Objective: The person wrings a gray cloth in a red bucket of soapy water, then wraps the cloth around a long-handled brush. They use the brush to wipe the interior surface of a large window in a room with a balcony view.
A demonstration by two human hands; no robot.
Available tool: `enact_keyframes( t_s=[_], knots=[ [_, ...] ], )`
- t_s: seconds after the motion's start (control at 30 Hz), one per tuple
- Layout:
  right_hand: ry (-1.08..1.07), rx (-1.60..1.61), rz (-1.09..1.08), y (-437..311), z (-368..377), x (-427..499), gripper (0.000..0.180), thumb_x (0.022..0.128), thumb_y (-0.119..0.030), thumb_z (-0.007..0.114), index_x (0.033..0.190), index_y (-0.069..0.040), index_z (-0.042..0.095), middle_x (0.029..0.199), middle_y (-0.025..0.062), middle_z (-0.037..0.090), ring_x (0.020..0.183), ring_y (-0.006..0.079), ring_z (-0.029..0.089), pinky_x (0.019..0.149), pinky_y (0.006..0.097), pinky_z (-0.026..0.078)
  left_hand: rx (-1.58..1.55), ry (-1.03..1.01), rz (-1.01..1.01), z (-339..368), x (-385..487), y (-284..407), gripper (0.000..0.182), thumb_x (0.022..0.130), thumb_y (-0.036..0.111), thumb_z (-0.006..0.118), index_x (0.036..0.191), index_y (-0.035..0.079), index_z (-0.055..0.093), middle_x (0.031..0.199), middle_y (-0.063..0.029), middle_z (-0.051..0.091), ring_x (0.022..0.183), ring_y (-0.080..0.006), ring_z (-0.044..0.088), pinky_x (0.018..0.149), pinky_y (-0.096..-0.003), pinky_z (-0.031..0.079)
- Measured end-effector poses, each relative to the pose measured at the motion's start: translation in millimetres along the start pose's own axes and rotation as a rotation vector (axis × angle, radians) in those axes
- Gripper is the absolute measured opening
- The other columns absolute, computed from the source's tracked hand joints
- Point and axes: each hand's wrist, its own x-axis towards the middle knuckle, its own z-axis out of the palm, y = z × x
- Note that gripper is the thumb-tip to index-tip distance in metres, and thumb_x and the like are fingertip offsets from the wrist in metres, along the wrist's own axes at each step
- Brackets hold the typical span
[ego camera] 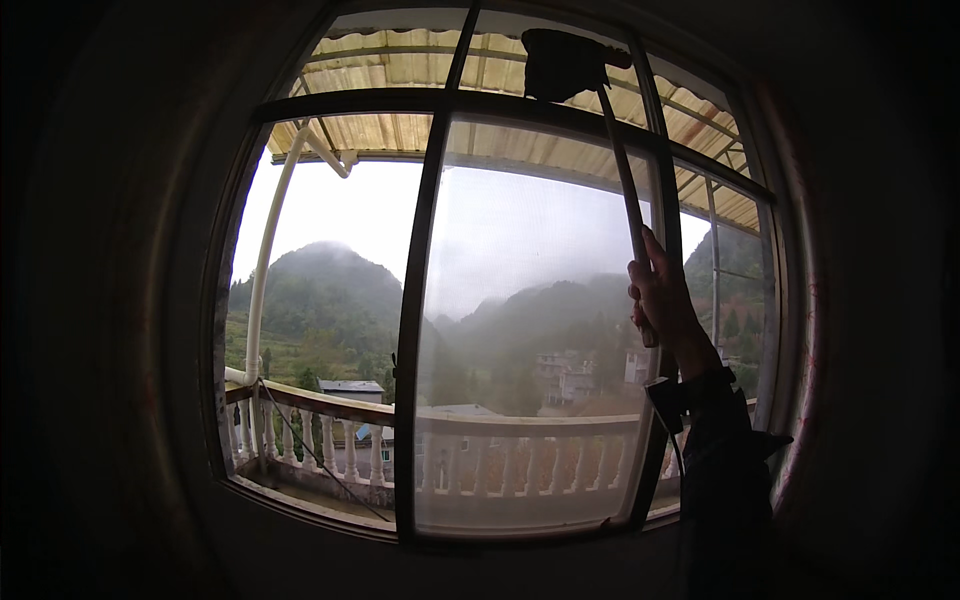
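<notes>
My right hand (664,296), raised at the right of the view, grips a long thin stick (624,169) near its lower end. At the stick's top, a dark cloth (562,66) hangs in front of the upper window pane; whether it touches the glass I cannot tell. The stick slants up and left across the dark window frame (442,225). On my right wrist sits a small device (664,401) with a cable. My left hand is out of view. Before me is a large sliding window with a hazy screen panel (532,315) in the middle.
Dark walls surround the window. Outside stand a balcony balustrade (330,442), a pale drainpipe (264,277) at the left and a corrugated roof (390,64) overhead. Beyond are houses (566,379) and misty hills (322,292). A vertical frame bar (671,217) runs close behind my right hand.
</notes>
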Motion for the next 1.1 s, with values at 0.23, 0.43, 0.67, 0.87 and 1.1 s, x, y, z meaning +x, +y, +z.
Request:
enact_keyframes(
  t_s=[0.23, 0.43, 0.67, 0.87, 1.1],
  knots=[
    [0.01, 0.054, -0.057, -15, 31, 44, 0.061, 0.101, -0.018, 0.044, 0.159, -0.019, 0.026, 0.069, -0.0004, 0.046, 0.044, 0.0069, 0.043, 0.041, 0.0251, 0.042, -0.001, 0.01, 0.096, -17, 22, -29, 0.042, 0.099, 0.043, 0.059, 0.096, 0.004, 0.073, 0.078, -0.0049, 0.07, 0.057, -0.0118, 0.058, 0.051, -0.0265, 0.047],
    [0.011, -0.071, 0.117, 42, 50, -86, 0.062, 0.104, -0.024, 0.04, 0.161, -0.015, 0.018, 0.067, 0.0011, 0.046, 0.041, 0.0072, 0.042, 0.038, 0.0257, 0.043, 0.012, 0.011, 0.147, -32, 29, -57, 0.043, 0.098, 0.042, 0.062, 0.089, 0.002, 0.075, 0.074, -0.0054, 0.07, 0.058, -0.0109, 0.057, 0.053, -0.0266, 0.046],
    [-0.019, -0.047, 0.069, 58, 64, -112, 0.064, 0.103, -0.023, 0.04, 0.161, -0.013, 0.014, 0.066, 0.0007, 0.044, 0.041, 0.007, 0.041, 0.037, 0.0252, 0.043, 0.018, 0.022, 0.149, -50, 46, -63, 0.04, 0.098, 0.038, 0.063, 0.091, 0.0, 0.076, 0.073, -0.0055, 0.071, 0.06, -0.011, 0.058, 0.053, -0.0268, 0.046],
    [0.024, -0.17, -0.033, 32, 90, 13, 0.061, 0.103, -0.017, 0.038, 0.16, -0.009, 0.016, 0.075, 0.0093, 0.058, 0.047, 0.0136, 0.055, 0.045, 0.0312, 0.053, 0.038, 0.083, 0.19, -53, 68, -50, 0.04, 0.098, 0.038, 0.063, 0.092, 0.0, 0.075, 0.073, -0.0055, 0.071, 0.06, -0.0111, 0.059, 0.053, -0.0269, 0.046],
    [0.093, -0.125, -0.195, -25, 120, 151, 0.066, 0.092, -0.005, 0.039, 0.157, -0.007, 0.025, 0.077, 0.0103, 0.055, 0.05, 0.0156, 0.056, 0.048, 0.0314, 0.052, -0.1, 0.194, 0.163, -57, 82, -22, 0.04, 0.099, 0.038, 0.062, 0.093, 0.001, 0.074, 0.076, -0.0066, 0.071, 0.06, -0.0118, 0.059, 0.052, -0.0261, 0.046]
  ],
)
